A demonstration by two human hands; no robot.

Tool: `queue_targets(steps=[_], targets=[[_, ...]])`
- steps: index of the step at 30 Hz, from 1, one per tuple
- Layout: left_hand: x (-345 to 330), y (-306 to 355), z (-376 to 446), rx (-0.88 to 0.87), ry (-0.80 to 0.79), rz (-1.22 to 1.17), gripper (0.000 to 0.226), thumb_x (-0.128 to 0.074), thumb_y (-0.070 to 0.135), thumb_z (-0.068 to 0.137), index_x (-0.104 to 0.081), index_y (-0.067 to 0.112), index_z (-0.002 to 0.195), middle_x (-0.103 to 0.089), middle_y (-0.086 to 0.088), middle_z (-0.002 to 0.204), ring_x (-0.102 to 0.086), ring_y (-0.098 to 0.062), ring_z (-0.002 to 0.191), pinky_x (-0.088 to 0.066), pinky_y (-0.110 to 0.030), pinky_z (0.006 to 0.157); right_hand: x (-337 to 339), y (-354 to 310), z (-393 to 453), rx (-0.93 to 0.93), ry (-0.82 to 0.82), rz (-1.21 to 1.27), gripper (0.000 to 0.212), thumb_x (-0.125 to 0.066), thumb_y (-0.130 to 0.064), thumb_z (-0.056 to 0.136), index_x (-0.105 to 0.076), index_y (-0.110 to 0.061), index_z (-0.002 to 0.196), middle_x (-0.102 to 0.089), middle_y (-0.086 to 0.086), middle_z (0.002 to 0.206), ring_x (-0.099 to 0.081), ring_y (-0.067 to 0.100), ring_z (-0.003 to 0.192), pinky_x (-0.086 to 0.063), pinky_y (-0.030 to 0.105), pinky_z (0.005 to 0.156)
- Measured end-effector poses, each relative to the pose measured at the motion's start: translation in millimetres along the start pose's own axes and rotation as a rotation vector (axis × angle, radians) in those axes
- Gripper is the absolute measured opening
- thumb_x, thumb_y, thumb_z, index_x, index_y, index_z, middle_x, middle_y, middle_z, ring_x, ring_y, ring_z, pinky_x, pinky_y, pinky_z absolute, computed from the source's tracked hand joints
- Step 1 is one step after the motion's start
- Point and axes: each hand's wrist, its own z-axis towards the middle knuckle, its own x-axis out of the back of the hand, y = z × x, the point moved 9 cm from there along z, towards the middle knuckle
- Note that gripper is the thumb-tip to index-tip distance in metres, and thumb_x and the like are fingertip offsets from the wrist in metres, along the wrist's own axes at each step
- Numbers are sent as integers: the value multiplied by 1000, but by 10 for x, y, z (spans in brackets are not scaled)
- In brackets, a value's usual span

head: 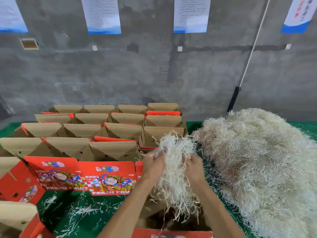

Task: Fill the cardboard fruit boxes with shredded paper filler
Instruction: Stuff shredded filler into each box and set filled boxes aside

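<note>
The shredded paper (pixel 173 169) in my fingers (pixel 155 156) is pale cream, as is the big heap (pixel 260 162) at my right. The boxes (pixel 106 176) are bright red outside, printed with a multicoloured cartoon figure and white lettering, plain brown inside. The desk (pixel 82 215) is dark green. The wall (pixel 137 69) is mottled grey, hung with white sheets (pixel 101 14) edged blue.

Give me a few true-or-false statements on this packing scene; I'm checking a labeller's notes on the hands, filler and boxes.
1. Both hands, left hand and right hand, grip one clump of shredded paper. True.
2. The big filler pile lies to the person's left. False: it lies to the right.
3. The clump hangs over an open box nearest the person. True.
4. The rows of open boxes at the back are brimming with filler. False: none shows above their rims.
</note>
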Motion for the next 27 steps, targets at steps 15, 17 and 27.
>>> queue_targets(steps=[15,17,27], targets=[[331,-159,43,131,114,31,53,-70,50,80,-62,7,110,-62,-7,84,-62,-22,82,-51,-41,88,333,-12,169,35,107,-172,41,-57,-15,99,-46,-5,138,-52,1,60,-39,7,41,-39,25,37],[548,-151,78,210,176,-56,54,-73,51,77,-55,14,111,-59,1,101,-56,-20,95,-43,-48,102,493,10,200,-14,141,-102,48,-58,-23,99,-43,-6,141,-47,0,61,-35,1,38,-34,19,38],[-157,-692,-508,427,-442,80,98,-63,93,53,-29,64,139,-8,21,160,-12,-18,150,-11,-55,118,129,570,-262,-87,68,-54,29,-34,-22,107,-59,-8,108,-56,33,101,-57,51,94,-52,53,86]])
